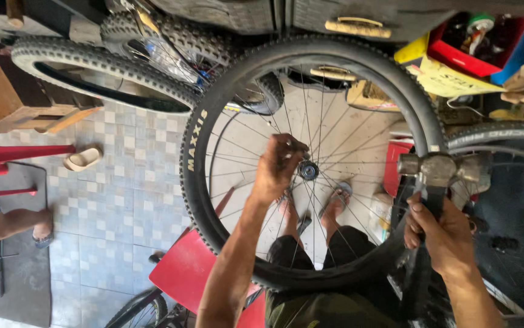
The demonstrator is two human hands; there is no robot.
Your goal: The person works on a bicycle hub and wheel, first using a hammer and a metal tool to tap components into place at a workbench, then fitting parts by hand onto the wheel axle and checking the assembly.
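Two hands, left hand (279, 167) at hub (308, 170), yellow sign (441, 76)

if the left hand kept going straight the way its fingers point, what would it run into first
The hub of the bicycle wheel, most likely. The left hand reaches up and right through the spokes, its fingertips just short of the hub or already on it; depth is hard to judge.

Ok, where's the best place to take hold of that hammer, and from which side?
Take the hammer by its dark handle just under the metal head, from below, as the right hand does now. The head lies crosswise on top, against the tyre, so only the handle offers a grip.
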